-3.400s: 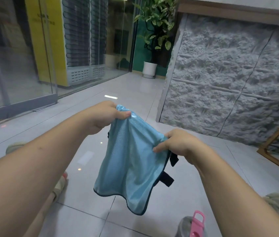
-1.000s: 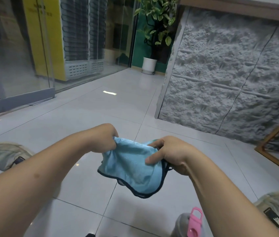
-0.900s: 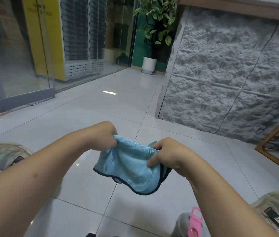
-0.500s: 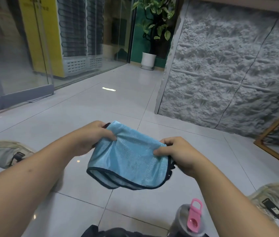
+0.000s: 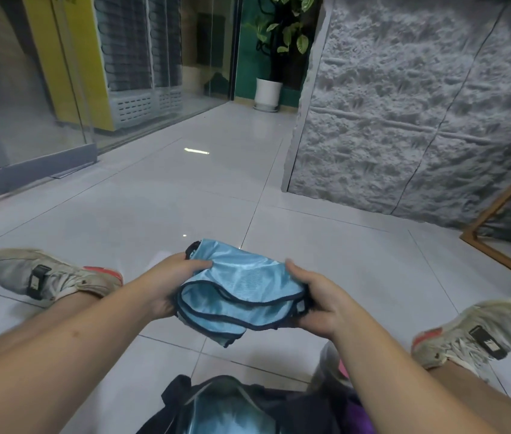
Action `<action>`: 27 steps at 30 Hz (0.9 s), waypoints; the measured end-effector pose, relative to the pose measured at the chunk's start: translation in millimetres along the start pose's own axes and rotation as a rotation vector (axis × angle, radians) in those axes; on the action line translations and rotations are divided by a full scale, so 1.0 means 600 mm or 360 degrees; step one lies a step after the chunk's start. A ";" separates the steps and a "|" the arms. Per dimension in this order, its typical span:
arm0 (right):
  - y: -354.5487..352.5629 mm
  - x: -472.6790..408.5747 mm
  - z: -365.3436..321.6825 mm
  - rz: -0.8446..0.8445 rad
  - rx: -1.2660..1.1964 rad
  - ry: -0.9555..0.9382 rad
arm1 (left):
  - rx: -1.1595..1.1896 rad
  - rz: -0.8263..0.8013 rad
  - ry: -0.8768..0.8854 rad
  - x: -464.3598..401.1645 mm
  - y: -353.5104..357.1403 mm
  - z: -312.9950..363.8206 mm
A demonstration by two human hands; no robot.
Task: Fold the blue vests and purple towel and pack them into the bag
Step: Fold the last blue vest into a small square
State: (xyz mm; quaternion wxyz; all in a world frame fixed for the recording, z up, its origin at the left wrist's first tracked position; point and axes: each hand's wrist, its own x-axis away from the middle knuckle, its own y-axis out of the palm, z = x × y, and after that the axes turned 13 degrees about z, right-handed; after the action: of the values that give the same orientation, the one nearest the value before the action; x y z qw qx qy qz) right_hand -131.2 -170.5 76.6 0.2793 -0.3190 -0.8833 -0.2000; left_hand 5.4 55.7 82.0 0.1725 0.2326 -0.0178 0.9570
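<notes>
Both hands, left [image 5: 169,285] and right [image 5: 319,302], grip a folded light-blue mesh vest with dark trim [image 5: 241,296]. It's held above an open dark fabric bag [image 5: 294,408]

text: none legible | labels: none legible | numbers: none legible

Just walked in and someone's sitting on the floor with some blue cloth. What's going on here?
A person seated on the tiled floor is packing a bag. Their left hand and right hand grip opposite ends of a blue vest, folded into a small layered bundle and held in the air above the open dark bag between their legs. Something blue already lies inside it, and purple cloth shows by the right forearm.
</notes>
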 end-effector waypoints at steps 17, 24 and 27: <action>-0.075 0.099 0.152 0.0296 0.0333 0.0022 | 0.0004 -0.0046 -0.0360 0.125 -0.026 -0.167; -0.132 0.149 0.242 0.0218 0.0314 0.0114 | 0.0003 -0.0109 -0.0465 0.200 -0.026 -0.241; -0.133 0.155 0.269 0.0231 0.0321 0.0110 | -0.0088 -0.0070 -0.0492 0.210 -0.034 -0.265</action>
State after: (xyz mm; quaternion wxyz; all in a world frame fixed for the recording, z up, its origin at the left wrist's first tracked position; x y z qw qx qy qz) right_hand -303.7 -99.9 -2.6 0.3539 -0.3454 -0.8633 -0.1003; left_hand -162.4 133.6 -3.9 0.1950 0.3727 -0.0654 0.9049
